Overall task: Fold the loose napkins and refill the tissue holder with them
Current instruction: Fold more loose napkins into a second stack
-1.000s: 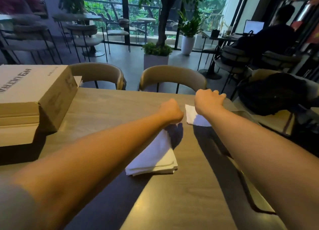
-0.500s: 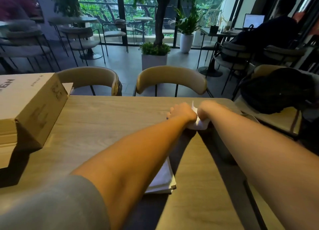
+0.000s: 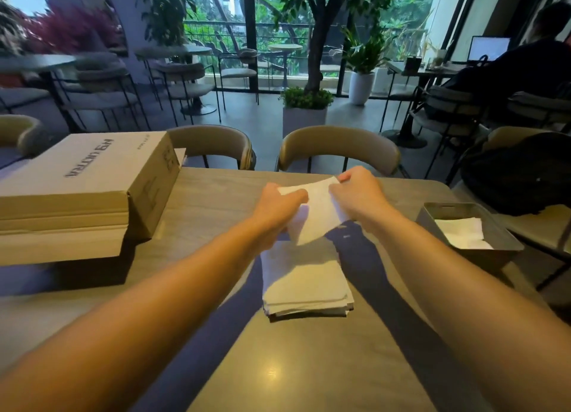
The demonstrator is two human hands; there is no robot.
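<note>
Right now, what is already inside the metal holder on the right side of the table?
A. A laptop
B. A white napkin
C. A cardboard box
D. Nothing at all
B: a white napkin lies inside the metal holder, while both hands, the left hand and the right hand, hold another napkin above the stack of napkins.

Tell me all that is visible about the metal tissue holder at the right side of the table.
The tissue holder is an open rectangular tray of dull grey metal with low walls. It stands flat near the table's right edge, apart from both hands. Inside lies at least one white folded napkin, well below the rim, so the tray looks far from full. Nothing else touches it.
</note>
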